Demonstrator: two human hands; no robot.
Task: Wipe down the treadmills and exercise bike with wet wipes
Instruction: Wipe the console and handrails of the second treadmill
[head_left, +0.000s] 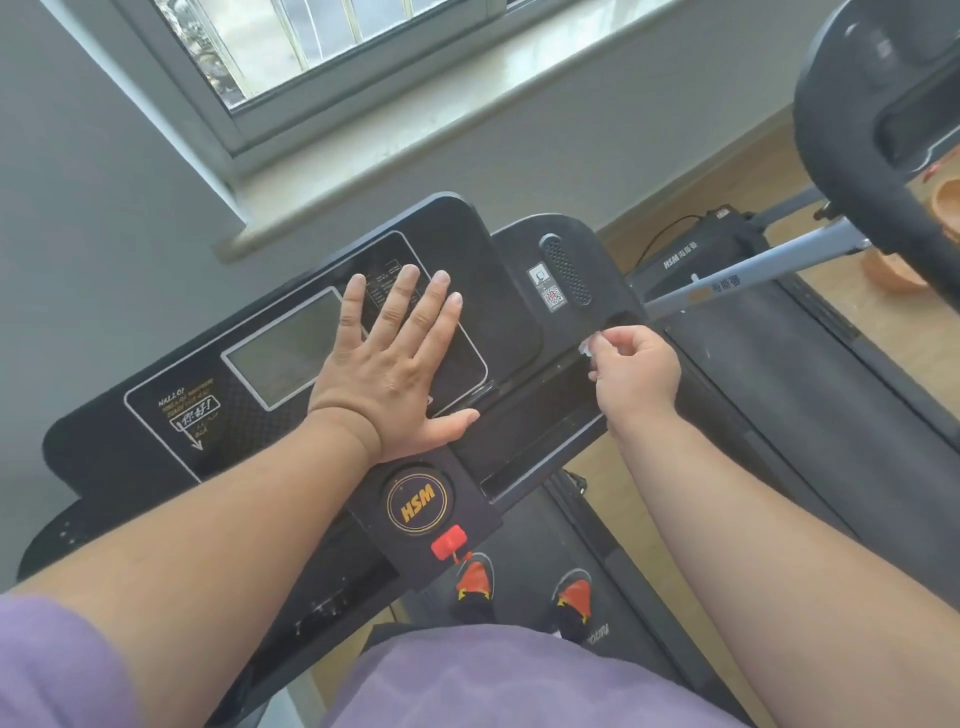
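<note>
I stand on a black treadmill and look down at its console (171, 415), which has a grey screen (283, 351) and a round HSM badge (418, 505). My left hand (387, 364) lies flat on the console panel with its fingers spread, partly over the screen. My right hand (631, 371) pinches a small white wet wipe (592, 347) at the right end of the console, beside the speaker grille (566, 270). Most of the wipe is hidden inside the fingers.
A red safety key (448, 541) clips below the badge. A second treadmill (810, 364) with a grey handrail (737, 283) stands to the right. A black exercise machine frame (862, 130) is at the top right. Grey wall and a window sill (467, 119) lie ahead.
</note>
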